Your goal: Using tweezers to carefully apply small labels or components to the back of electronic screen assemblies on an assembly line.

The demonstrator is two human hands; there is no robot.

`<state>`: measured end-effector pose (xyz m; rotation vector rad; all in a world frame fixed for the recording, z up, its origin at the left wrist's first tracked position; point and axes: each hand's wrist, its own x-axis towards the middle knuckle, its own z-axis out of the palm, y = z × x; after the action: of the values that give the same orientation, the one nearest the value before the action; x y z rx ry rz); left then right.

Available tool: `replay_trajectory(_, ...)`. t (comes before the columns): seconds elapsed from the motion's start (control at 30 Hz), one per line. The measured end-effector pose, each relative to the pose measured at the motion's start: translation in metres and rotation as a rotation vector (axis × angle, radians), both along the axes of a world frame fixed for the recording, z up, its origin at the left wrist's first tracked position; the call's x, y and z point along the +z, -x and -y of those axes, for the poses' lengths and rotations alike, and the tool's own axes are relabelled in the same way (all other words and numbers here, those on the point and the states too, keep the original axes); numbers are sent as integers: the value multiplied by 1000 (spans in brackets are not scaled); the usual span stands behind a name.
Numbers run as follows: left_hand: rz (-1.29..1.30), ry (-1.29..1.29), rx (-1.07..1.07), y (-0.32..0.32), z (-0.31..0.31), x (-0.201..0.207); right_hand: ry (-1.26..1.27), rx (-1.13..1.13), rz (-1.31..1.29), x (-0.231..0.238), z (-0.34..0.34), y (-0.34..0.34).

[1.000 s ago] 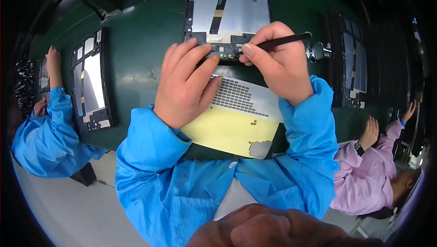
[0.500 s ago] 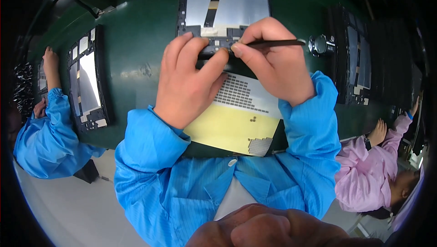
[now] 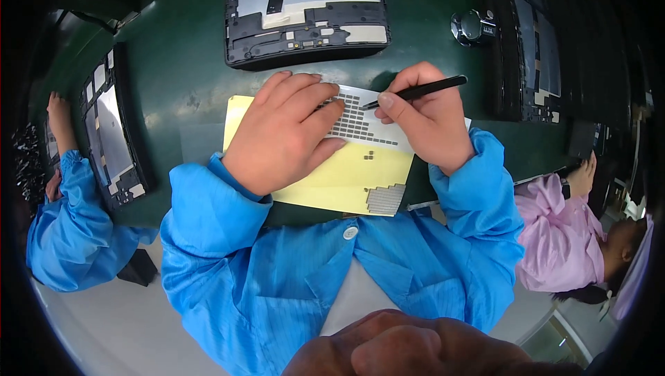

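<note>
My left hand point(image 3: 287, 130) lies flat with its fingers stretched over a white and yellow sticker sheet point(image 3: 318, 185). Rows of small grey rectangular pads point(image 3: 352, 125) show on the white part, with a few more on the yellow. Pinched in my right hand point(image 3: 433, 116) are black tweezers point(image 3: 422, 90), whose tip meets the rows of pads close to my left fingertips. Whether a pad is between the tips is too small to tell. Beyond both hands rests an opened tablet-like device point(image 3: 305, 33), its grey panel and black lower frame facing up; neither hand touches it.
On the green table point(image 3: 187, 50), a similar open device point(image 3: 111, 127) lies to the left and stacked ones point(image 3: 537, 50) to the right. A round metal-and-glass object point(image 3: 474, 28) sits beside the stack. Co-workers in blue point(image 3: 76, 224) and pink point(image 3: 561, 237) sleeves are at either side.
Both hands have come off the device and back toward me onto the sticker sheet. The left hand has flattened there; the tweezers' tip has moved from the device's frame to the pads.
</note>
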<state>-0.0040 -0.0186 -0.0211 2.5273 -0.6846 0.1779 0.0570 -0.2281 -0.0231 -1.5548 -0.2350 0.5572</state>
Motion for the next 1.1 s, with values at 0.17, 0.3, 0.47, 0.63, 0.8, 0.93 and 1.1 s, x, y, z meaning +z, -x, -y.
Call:
replay_trajectory(0.17,-8,-1,-5,1,2,-1,34,49,113,-3,5,5)
replay_trajectory(0.3,-27,9,-26,1,0,1,2,-2,94,5,9,4)
replay_trajectory(0.47,-33,6,-32,1,-3,2,-246,-206,26,25,46,14)
replay_trajectory(0.63,71,-84,77,-7,-2,2,-80,-69,-25,14,60,38)
replay_trajectory(0.8,239,-193,58,0,6,12,-11,24,-74,8,60,43)
replay_trajectory(0.93,-19,102,-218,11,31,15,85,87,-56,9,60,46)
replay_trajectory(1.1,-77,-17,-194,16,41,4,104,101,-75,11,64,45)
